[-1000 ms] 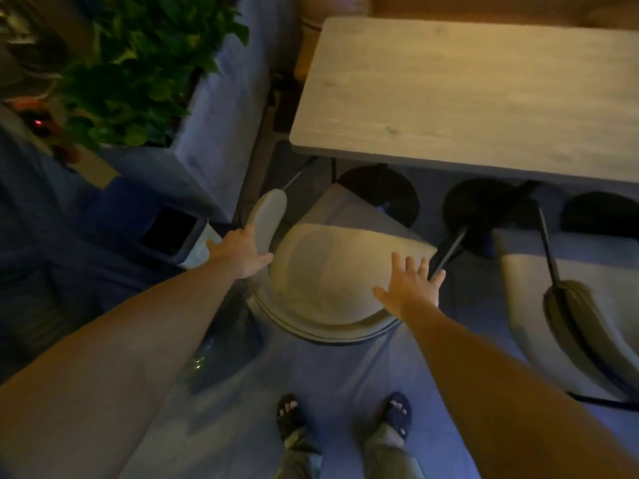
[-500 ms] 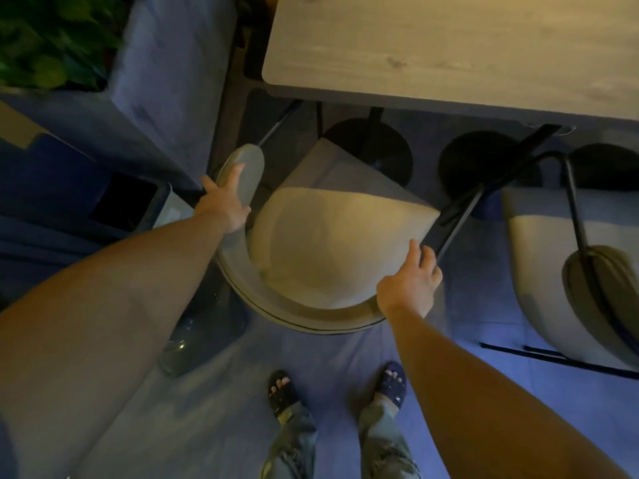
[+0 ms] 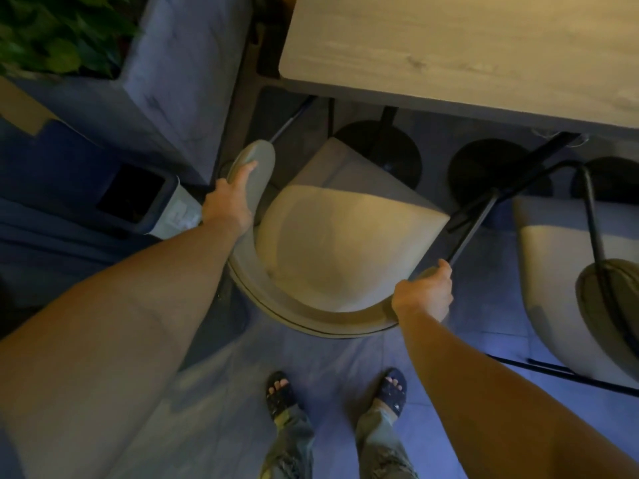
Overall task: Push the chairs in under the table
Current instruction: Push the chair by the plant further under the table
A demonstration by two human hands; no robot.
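Beige curved-back chair [image 3: 345,247], seat front just under wooden table [image 3: 466,46].

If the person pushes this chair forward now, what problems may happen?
1. The chair sits angled to the table, so its right armrest rod may catch the neighbouring chair.
2. The seat front points at a round table base; the legs may hit it.
3. The left hand on the left armrest could be pinched against the table edge.
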